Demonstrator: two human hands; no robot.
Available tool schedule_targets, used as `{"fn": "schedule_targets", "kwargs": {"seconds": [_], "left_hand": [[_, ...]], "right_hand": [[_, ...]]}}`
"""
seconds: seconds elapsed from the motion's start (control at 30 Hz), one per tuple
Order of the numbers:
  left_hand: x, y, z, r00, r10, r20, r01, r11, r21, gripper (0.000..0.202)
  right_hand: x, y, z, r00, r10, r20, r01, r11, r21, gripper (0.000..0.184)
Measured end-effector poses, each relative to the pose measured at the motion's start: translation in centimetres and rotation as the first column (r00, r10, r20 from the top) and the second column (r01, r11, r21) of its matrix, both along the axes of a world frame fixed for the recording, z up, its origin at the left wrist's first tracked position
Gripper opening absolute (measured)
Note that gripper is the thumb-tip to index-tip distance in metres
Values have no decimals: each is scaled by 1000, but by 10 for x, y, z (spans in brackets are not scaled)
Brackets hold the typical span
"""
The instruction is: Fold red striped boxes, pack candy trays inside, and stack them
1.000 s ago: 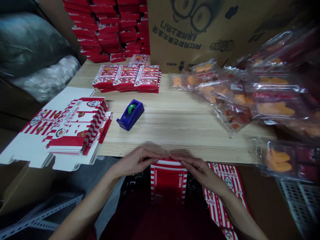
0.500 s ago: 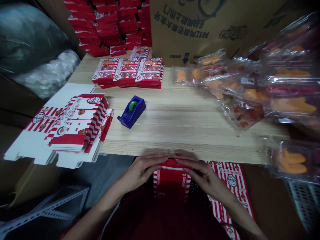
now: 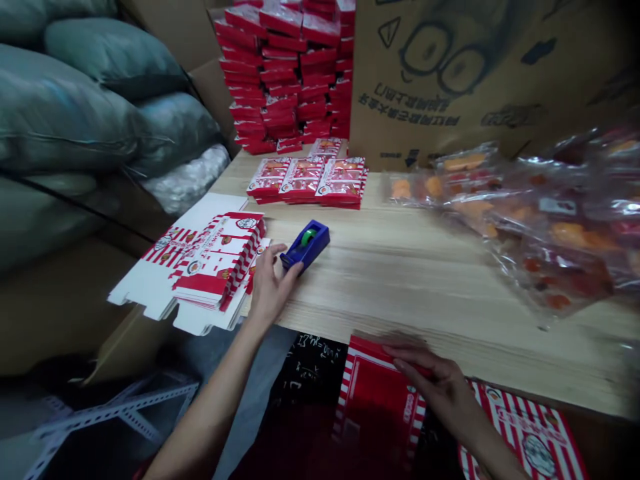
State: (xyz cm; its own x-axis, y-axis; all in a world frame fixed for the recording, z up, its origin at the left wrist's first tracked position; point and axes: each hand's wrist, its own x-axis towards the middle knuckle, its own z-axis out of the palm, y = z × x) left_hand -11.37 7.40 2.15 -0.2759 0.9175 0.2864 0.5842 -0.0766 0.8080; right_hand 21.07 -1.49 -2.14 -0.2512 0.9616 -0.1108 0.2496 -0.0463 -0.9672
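Note:
My left hand reaches over the table to the front end of a blue tape dispenser with a green roll in it. Its thumb and fingers are apart, on either side of the cutter end; whether they touch it I cannot tell. My right hand grips the upper right edge of a red box with striped red-and-white sides. The box stands against the table's front edge, close to my body, and its lower part is dark.
Flat printed cartons lie stacked at the left. Finished-looking packs and a tall pile of red boxes stand behind. Clear bags of orange pieces crowd the right side. A large cardboard box closes off the back.
My left hand has let go of the red box and moved forward and left to the tape dispenser. My right hand stays on the box. The view has swung left.

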Motion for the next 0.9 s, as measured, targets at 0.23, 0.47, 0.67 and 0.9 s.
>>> {"fn": "schedule_targets", "kwargs": {"seconds": [0.23, 0.47, 0.67, 0.9], "left_hand": [[-36, 61, -13, 966, -30, 256, 102, 956, -274, 27], [-23, 53, -4, 872, 34, 488, 75, 977, -201, 20], [-22, 37, -7, 764, 58, 642, 60, 985, -160, 25], [-26, 15, -40, 770, 87, 633, 12, 989, -150, 29]], "right_hand": [[-2, -9, 4, 1000, 9, 9, -9, 999, 54, 22], [0, -10, 6, 1000, -6, 22, 5, 997, 73, 23], [-2, -6, 8, 998, -4, 61, 1, 999, 54, 26], [0, -4, 11, 997, -22, 71, 15, 995, 98, 26]]}}
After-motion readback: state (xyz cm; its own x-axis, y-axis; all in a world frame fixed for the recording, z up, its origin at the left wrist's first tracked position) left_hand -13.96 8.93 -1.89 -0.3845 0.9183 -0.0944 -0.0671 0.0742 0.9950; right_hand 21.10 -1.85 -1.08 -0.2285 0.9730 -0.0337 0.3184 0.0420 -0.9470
